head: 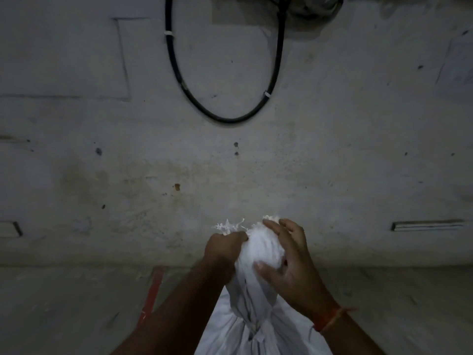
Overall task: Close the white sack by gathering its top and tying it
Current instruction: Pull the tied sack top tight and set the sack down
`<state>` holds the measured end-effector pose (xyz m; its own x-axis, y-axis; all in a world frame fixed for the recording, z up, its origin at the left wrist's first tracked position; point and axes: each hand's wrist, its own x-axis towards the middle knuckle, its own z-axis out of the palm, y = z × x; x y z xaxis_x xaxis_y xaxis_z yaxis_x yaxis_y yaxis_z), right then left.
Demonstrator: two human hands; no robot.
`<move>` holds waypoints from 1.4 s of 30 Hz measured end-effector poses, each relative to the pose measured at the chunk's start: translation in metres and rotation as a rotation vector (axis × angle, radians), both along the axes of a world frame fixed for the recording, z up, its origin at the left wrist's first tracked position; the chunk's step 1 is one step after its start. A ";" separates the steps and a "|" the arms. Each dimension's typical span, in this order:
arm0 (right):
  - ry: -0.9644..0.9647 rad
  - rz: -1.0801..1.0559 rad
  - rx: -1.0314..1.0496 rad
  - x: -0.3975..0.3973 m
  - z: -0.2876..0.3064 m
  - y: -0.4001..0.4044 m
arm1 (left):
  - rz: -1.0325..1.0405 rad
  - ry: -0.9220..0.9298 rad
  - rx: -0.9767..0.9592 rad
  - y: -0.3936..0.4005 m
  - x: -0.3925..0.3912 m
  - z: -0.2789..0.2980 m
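Note:
The white sack (pixel 256 329) stands at the bottom centre, its top gathered into a bunched neck (pixel 261 248) with frayed white threads at the upper edge. My left hand (pixel 224 248) is clenched on the left side of the bunched top. My right hand (pixel 286 257) wraps around the right side of the bunch, thumb pressed on the front and fingers curled over the top. Lower down the sack narrows at a pinched waist where a tie seems to sit, though blur keeps me from telling. An orange thread band circles my right wrist.
A rough grey concrete wall (pixel 230 162) fills the view close behind the sack. A black cable loop (pixel 225 119) hangs on it above. A red strip (pixel 153 290) lies on the floor at the lower left. A slot-like ledge (pixel 427 225) marks the wall at right.

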<state>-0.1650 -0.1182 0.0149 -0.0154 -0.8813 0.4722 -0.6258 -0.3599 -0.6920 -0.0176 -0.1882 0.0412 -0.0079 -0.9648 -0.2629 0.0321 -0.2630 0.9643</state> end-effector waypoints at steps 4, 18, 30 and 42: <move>0.202 0.124 0.083 -0.008 -0.002 -0.005 | -0.157 -0.007 0.122 0.001 -0.005 0.001; -0.314 0.214 0.403 -0.022 -0.015 -0.035 | -0.144 -0.688 -0.590 0.032 0.036 -0.025; -0.505 0.147 0.493 -0.012 -0.032 -0.050 | -0.354 -0.420 -0.412 0.010 0.016 -0.058; -0.020 -0.300 -0.034 -0.008 -0.060 -0.020 | -0.164 -0.211 0.210 -0.023 0.006 -0.060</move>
<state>-0.1729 -0.1379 -0.0446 -0.2819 -0.8197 0.4986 -0.6943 -0.1844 -0.6957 -0.0112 -0.2111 -0.0192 -0.0825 -0.8799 -0.4679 -0.2214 -0.4416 0.8695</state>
